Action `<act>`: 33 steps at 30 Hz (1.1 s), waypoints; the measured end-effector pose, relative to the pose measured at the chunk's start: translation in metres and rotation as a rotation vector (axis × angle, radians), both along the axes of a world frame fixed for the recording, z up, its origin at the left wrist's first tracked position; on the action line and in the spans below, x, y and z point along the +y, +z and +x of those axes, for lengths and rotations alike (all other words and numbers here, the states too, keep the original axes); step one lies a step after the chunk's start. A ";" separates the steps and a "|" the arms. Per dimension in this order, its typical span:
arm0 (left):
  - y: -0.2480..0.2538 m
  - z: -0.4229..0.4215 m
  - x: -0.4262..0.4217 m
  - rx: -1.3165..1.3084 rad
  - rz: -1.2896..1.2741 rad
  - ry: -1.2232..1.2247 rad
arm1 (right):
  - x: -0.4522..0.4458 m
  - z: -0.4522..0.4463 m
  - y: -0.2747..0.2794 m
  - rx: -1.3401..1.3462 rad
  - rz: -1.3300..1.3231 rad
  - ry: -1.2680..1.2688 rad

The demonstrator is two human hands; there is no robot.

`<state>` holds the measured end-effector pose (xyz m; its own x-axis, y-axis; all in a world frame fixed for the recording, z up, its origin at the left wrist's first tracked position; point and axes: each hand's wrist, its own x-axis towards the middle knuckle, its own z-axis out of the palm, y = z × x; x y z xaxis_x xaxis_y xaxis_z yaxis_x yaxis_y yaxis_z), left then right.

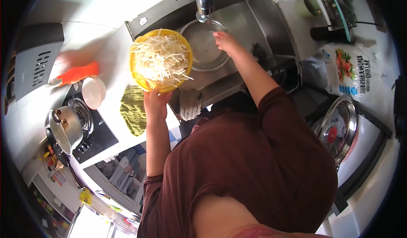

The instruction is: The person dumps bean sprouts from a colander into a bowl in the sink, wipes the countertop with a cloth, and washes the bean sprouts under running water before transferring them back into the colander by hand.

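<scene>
My left hand (157, 104) grips the near edge of a yellow basket (132, 64), fingers under and behind its rim. Heaped in the basket are thin pale strips (161, 60), like bean sprouts or shredded vegetable; a few stick out over the edge. The basket is held beside the sink's left side. My right hand (227, 43) is over a round metal basin (203, 66) in the sink, near its right side. Its fingers are curled together, and whatever they pinch is too small to make out. Cloudy water seems to lie in the basin.
Above the basin hangs the faucet (204, 2). A grey cloth (190, 105) drapes over the sink's front edge, and a green cloth (133, 111) lies on the counter. Leftward are a white bowl (93, 92), an orange bottle (78, 73) and a pot (68, 128). A glass lid (339, 130) leans at right.
</scene>
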<state>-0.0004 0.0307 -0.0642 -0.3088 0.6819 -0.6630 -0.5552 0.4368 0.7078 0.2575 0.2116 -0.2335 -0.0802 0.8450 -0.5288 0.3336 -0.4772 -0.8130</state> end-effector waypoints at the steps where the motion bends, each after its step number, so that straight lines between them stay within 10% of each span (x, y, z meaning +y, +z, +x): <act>1: 0.002 -0.002 -0.001 -0.011 0.017 0.016 | -0.005 -0.006 0.000 0.062 -0.162 -0.035; 14: 0.006 -0.024 -0.012 -0.022 0.043 0.140 | 0.002 -0.113 -0.054 0.493 -0.586 -0.473; 26: 0.005 -0.023 -0.013 -0.031 0.055 0.135 | 0.014 -0.088 -0.033 0.594 -0.403 -0.051; 33: 0.006 -0.023 -0.009 -0.027 0.048 0.132 | 0.039 0.006 -0.009 0.000 -0.104 0.202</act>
